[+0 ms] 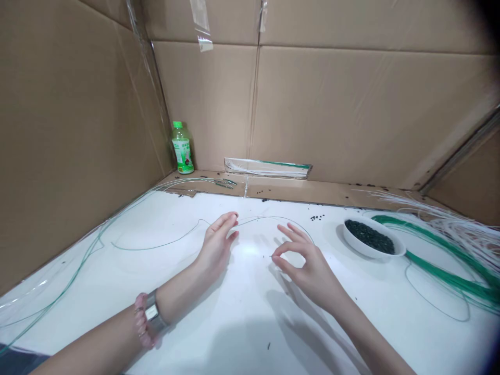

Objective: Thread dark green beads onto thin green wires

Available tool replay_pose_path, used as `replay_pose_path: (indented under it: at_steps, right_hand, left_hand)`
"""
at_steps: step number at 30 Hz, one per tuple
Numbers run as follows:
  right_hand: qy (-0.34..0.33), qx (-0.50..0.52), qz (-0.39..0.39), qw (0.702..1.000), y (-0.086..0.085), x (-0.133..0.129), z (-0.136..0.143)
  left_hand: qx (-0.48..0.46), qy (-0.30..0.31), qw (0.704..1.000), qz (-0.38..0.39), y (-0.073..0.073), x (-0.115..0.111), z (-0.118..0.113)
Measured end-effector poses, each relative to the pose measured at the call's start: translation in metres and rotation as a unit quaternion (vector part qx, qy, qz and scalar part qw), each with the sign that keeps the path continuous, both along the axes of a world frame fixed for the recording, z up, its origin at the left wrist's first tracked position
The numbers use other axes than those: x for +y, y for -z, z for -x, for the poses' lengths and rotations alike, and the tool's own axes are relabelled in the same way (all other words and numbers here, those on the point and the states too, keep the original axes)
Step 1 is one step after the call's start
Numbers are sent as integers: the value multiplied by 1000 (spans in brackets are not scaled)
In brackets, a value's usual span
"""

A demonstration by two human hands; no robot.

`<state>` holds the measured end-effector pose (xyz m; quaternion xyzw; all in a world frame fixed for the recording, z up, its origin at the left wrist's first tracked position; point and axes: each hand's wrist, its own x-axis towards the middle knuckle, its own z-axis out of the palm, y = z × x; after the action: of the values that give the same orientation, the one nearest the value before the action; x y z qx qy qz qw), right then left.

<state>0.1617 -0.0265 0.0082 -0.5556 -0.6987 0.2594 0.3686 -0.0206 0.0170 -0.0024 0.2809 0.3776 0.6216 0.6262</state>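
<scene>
A thin green wire point(273, 217) arcs above the white tabletop between my two hands. My left hand point(219, 240) is closed, with the wire running out at its fingers; a small dark piece point(236, 214) shows at the fingertips. Behind this hand, the wire's tail point(156, 247) trails left over the table. My right hand point(308, 265) pinches thumb and forefinger together, other fingers raised. A tiny thin tip pokes out of that pinch, seemingly the wire's end, and the arc passes behind the raised fingers. To its right stands a white bowl point(351, 242) filled with small dark green pieces point(371, 237).
Green wire coils point(441, 276) and a white strand bundle point(457, 211) lie at right. Several loose dark pieces point(317, 217) are scattered behind. Long wires point(94, 237) cross the left side. A green-capped bottle point(182, 151) stands in the back corner. Cardboard walls point(332, 114) enclose the table.
</scene>
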Motion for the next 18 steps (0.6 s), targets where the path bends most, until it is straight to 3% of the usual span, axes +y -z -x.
replay_pose_path:
  at_steps: [4, 8, 14, 18]
  right_hand:
    - [28, 46, -74, 996, -1, 0, 2]
    - [-18, 124, -54, 991, -4, -7, 12]
    - [-35, 209, -40, 976, 0, -16, 22]
    - [-37, 218, -30, 975, -1, -18, 22]
  left_hand:
    - [-37, 85, 996, 17, -1, -9, -4]
    - [-64, 180, 981, 43, 0, -24, -11]
    - [-129, 234, 958, 105, 6, -34, -18]
    - [-135, 263, 950, 101, 10, -36, -18]
